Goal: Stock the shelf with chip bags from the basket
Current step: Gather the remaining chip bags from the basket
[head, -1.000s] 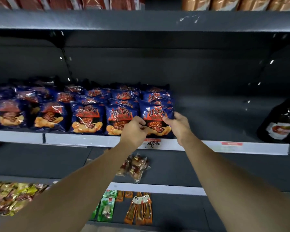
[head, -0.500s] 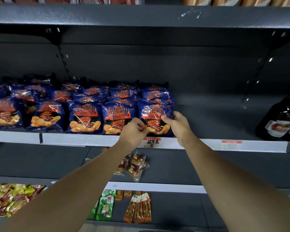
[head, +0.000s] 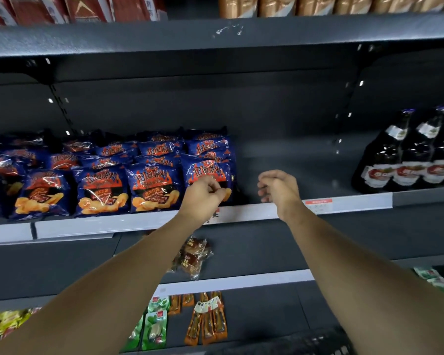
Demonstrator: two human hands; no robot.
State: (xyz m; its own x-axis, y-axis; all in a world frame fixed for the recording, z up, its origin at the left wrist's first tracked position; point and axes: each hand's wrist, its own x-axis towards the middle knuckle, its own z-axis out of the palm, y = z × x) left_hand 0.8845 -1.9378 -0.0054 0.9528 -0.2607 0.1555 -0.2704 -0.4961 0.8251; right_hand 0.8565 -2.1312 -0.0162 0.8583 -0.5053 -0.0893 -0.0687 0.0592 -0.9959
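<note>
On the lowest shelf (head: 267, 316), orange sachets (head: 208, 324) and green packets (head: 155, 326) lie flat, their print too small to read. One shelf up, brown snack packs (head: 192, 260) lie near the front edge.

Above them both forearms reach to the chip shelf (head: 241, 212). The left hand (head: 203, 194) is in front of the lower right corner of the front chip bag (head: 207, 172), thumb against curled fingertips. I cannot tell whether its grip pinches the bag or nothing. The right hand (head: 278, 189) hovers just right of that bag and apart from it, its grip loosely curled and holding nothing.

The bag stands at the shelf's front edge, the rightmost of the front row. It is upright, long axis vertical, top seam up and front facing outward. It reads 田园薯片 in orange on dark blue over red flames, with chips pictured below; the smaller line is blurred. More chip bags (head: 100, 190) of the same kind stand to its left and in rows behind.

A red-topped price tag (head: 318, 202) sits on the edge strip beside the right wrist. At the shelf's right end stand dark bottles (head: 405, 160) with red-and-white labels, unreadable.
</note>
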